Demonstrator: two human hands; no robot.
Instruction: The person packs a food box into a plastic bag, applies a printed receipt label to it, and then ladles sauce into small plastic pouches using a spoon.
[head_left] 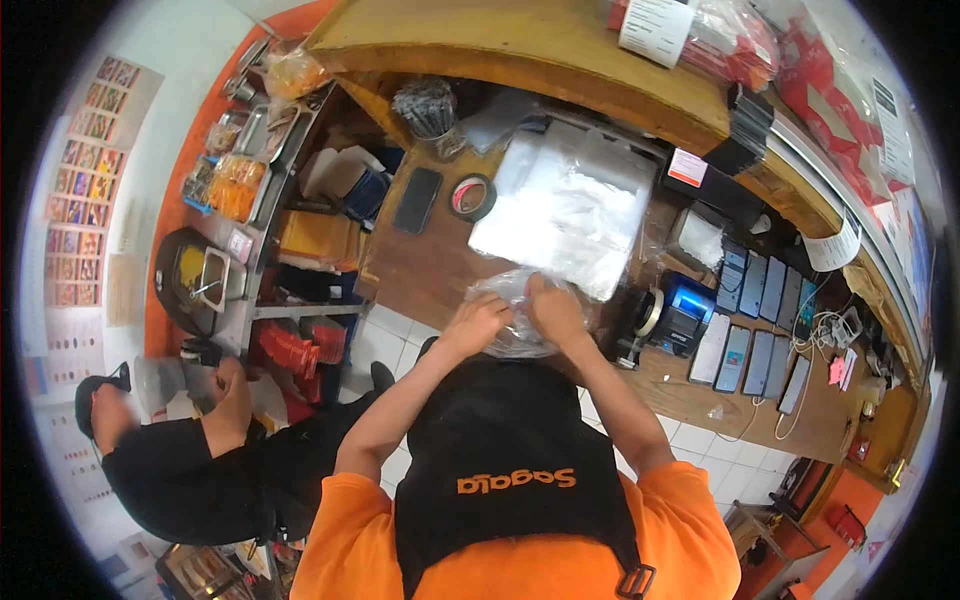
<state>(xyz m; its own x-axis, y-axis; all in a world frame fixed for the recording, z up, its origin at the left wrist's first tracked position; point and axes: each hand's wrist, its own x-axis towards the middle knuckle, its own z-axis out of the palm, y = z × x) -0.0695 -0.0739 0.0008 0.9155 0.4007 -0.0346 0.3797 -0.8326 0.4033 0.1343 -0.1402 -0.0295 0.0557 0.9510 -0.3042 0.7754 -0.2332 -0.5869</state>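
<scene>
My left hand (483, 322) and my right hand (556, 312) are both closed on a crumpled clear plastic bag (530, 342), held in front of my black apron at the table's near edge. Whatever the bag may contain cannot be made out. Just beyond it lies a wide stack of clear plastic sheets or bags (575, 190) on the brown table (415, 275). Left of the stack are a roll of black tape (487, 192) and a dark phone (418, 200) lying flat.
Black utensils or straws stand in a cup (427, 108) at the back. To the right are a tape dispenser (640, 328), a blue-lit device (690, 305) and several phones (752, 285) with cables. A wooden shelf (540, 45) overhangs. Another person (190, 455) works at the left counter.
</scene>
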